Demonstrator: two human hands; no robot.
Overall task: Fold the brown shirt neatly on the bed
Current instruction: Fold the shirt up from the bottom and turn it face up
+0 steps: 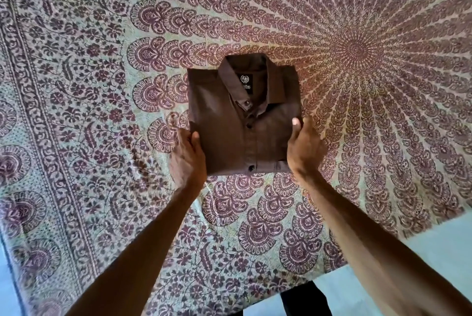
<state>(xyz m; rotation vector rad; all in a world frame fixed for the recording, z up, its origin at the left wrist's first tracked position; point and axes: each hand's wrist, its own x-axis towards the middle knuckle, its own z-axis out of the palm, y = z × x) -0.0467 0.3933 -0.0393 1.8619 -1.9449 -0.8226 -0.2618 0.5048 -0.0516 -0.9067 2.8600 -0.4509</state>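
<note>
Brown cloth folded into a tidy rectangle, the brown shirt (242, 121) lies collar-up on the bed (76, 86), nearer its near edge than its far one and roughly midway between the side edges. Its collar points toward the far edge, a black label showing inside it, and dark buttons run down the placket. The left hand (187, 160) has its grip closed on the shirt's left side, thumb on top and fingers hidden beneath. The right hand (304, 148) grips the right side likewise, thumb pressed onto the cloth. A patterned maroon and cream bedspread (357, 47) covers the bed.
</note>
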